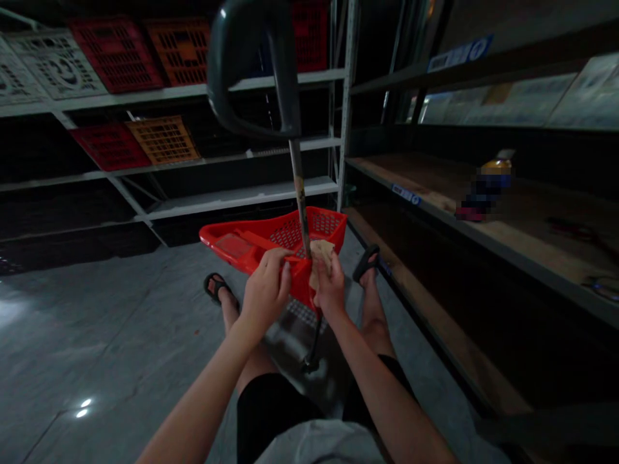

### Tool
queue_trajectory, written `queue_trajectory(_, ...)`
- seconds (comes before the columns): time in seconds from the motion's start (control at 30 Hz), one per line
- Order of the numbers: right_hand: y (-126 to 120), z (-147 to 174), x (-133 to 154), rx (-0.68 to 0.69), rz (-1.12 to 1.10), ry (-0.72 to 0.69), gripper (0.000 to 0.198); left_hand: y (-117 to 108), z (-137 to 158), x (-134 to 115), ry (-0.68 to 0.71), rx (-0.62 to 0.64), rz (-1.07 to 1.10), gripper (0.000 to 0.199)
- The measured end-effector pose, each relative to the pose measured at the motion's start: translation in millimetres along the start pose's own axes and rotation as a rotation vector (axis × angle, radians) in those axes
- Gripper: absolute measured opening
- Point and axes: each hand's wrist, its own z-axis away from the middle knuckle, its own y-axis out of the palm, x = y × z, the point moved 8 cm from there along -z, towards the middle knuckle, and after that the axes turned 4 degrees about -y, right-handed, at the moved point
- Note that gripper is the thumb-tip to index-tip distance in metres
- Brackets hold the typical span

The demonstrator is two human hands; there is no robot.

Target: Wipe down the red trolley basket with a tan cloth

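A red plastic shopping basket (pixel 242 254) stands tilted on the floor between my feet, its walls pierced with holes. A metal pole (pixel 296 174) rises from its near side to a dark grey loop handle (pixel 217 96). My left hand (pixel 265 287) is closed over the near rim, left of the pole. In my right hand (pixel 331 289) is a crumpled beige cloth (pixel 322 251), pressed against the basket beside the foot of the pole. My right fingertips are partly hidden by the cloth. Below the basket, a dark caster (pixel 309 366) shows.
Metal shelving (pixel 242 200) across the back holds red, orange and white crates (pixel 116 55). Close on the right runs a wooden shelf (pixel 425 174), with a blurred-out bottle (pixel 505 158) on it. My sandalled feet are on the grey concrete floor (pixel 120 348).
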Motion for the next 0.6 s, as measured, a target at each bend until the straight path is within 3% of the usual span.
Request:
queue_trajectory(0.1,36.0,-39.5,51.7,0.062,-0.004,-0.107,0.044,12.3,-12.2,14.9,0.098,0.155,-0.184,0.033)
queue_trajectory(0.17,63.7,-69.4,83.9,0.144,-0.120,-0.121,0.042,23.7,-18.2,22.4,0.115,0.193,-0.297,0.041)
queue_trajectory(0.27,95.9,-112.7,126.3,0.230,-0.287,-0.155,0.039,34.3,-23.7,22.5,0.071,0.109,-0.376,0.050)
queue_trajectory(0.33,103.1,-133.7,137.9,0.218,-0.337,-0.178,0.038,37.5,-24.3,15.8,0.049,0.026,-0.398,0.050)
queue_trajectory(0.43,88.4,-138.1,114.2,0.165,-0.301,-0.121,0.032,42.4,-25.0,5.2,0.040,-0.036,-0.429,0.049)
queue_trajectory(0.6,27.8,-82.3,30.3,0.200,-0.127,0.145,0.016,51.1,-27.5,-5.8,0.023,-0.077,-0.447,0.045)
